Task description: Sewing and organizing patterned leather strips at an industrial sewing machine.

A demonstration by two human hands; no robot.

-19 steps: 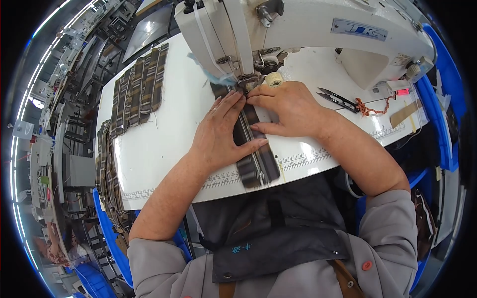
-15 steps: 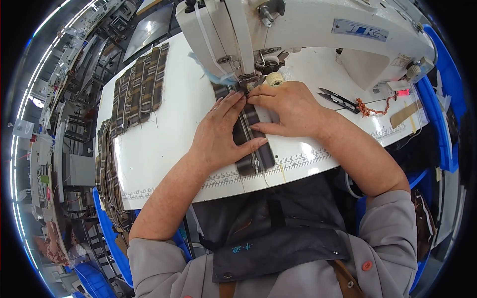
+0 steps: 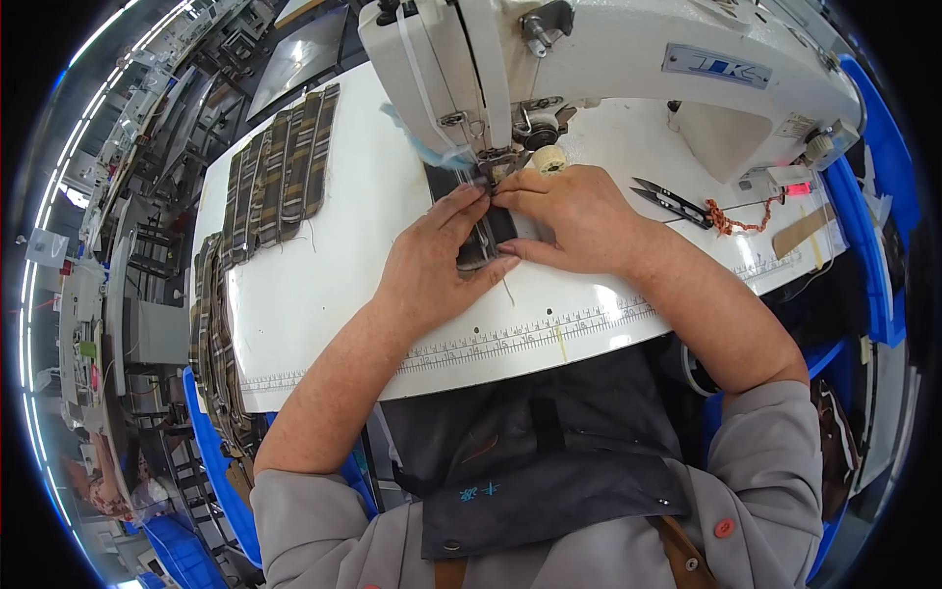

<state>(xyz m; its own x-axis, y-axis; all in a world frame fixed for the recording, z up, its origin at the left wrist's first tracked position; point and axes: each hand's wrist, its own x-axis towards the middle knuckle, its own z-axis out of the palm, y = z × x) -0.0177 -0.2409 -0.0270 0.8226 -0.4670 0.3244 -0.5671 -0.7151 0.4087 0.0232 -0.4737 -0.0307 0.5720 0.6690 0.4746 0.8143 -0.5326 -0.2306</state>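
My left hand point(image 3: 428, 263) and my right hand point(image 3: 574, 218) press on a dark striped fabric strip point(image 3: 483, 238) under the sewing machine point(image 3: 618, 54), their fingertips close beside its presser foot point(image 3: 496, 165). Both hands have fingers lying fairly flat, thumbs apart, near the strip's front end. Just right of the foot sits a cream round piece point(image 3: 549, 159); a pale blue scrap point(image 3: 440, 147) hangs at its left. Part of the strip is hidden by my fingers and the machine.
Plaid strips point(image 3: 280, 167) lie on the white table point(image 3: 294, 294) at left, more point(image 3: 211, 324) draped over its edge. Black snips point(image 3: 672, 204) with orange cord and a tan strip point(image 3: 800, 228) lie at right. Blue bins point(image 3: 863, 216) flank the table; other workstations stand behind at left.
The fabric strip has slid away from me under the machine, its front end now near my thumbs instead of at the table's front edge. My hands have shifted slightly.
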